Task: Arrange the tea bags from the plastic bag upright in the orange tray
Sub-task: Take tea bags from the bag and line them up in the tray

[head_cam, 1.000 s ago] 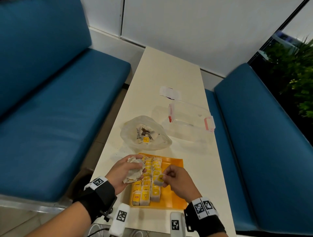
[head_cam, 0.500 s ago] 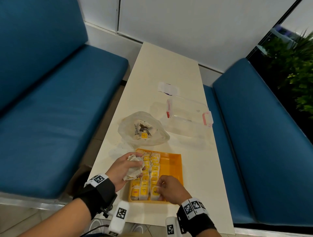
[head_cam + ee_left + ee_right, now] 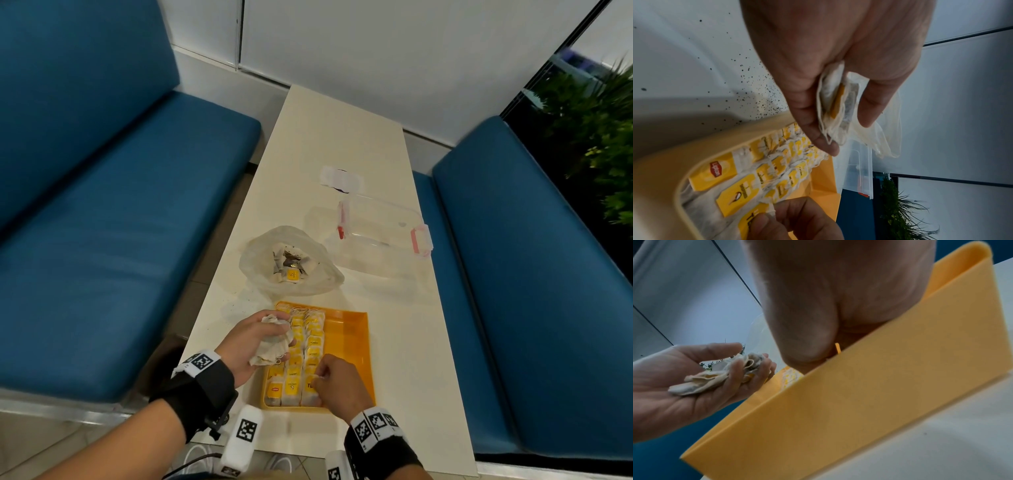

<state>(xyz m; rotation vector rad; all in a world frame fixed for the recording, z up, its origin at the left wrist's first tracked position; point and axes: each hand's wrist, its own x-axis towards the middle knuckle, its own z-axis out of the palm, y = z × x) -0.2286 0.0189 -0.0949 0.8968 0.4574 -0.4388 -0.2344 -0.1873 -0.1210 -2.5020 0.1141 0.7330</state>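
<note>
The orange tray (image 3: pixel 352 329) lies on the table's near end, with three rows of upright yellow-tagged tea bags (image 3: pixel 297 356) along its left side. My left hand (image 3: pixel 255 342) hovers at the tray's left edge and grips a bunch of loose tea bags (image 3: pixel 270 346), also seen in the left wrist view (image 3: pixel 836 104). My right hand (image 3: pixel 334 382) pinches a tea bag (image 3: pixel 310 387) at the near end of the third row, by the tray's front wall (image 3: pixel 859 402). Beyond the tray, the open plastic bag (image 3: pixel 291 263) holds a few more tea bags.
A clear plastic box (image 3: pixel 383 233) with pink clips stands behind the bag on the right. A small white packet (image 3: pixel 340 178) lies farther back. Tea dust specks (image 3: pixel 752 78) dot the table left of the tray. Blue benches flank the narrow table.
My right hand has carried a tea bag from the tray's middle down to the near end of the third row. The left hand still holds its bunch in place.
</note>
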